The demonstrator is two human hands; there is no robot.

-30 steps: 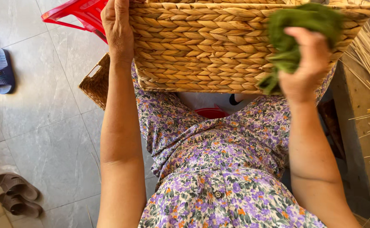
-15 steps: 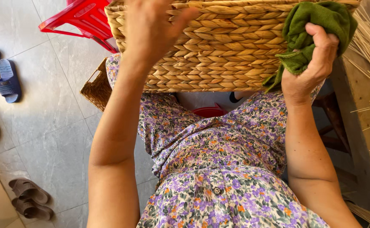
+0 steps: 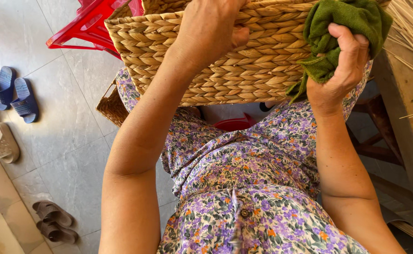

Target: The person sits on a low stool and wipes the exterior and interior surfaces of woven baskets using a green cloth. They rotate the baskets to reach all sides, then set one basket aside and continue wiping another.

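Note:
A large woven straw basket [image 3: 244, 70] rests on my lap, its side facing me. My left hand [image 3: 211, 28] grips its top rim near the middle, fingers curled over the edge. My right hand [image 3: 340, 70] clutches a crumpled green cloth [image 3: 343, 28] and presses it against the basket's right end. I wear a purple floral dress [image 3: 244, 197].
A red plastic stool [image 3: 91, 26] stands behind the basket at the upper left. A smaller woven basket [image 3: 110, 106] sits on the tiled floor beside my knee. Blue slippers [image 3: 13, 94] and brown sandals [image 3: 51, 218] lie at left. Straw strands [image 3: 411, 28] and a wooden bench [image 3: 404, 108] are at right.
My left hand slid right along the basket's rim from its left corner to the middle. The basket turned and shifted. My right hand kept the green cloth at the right end.

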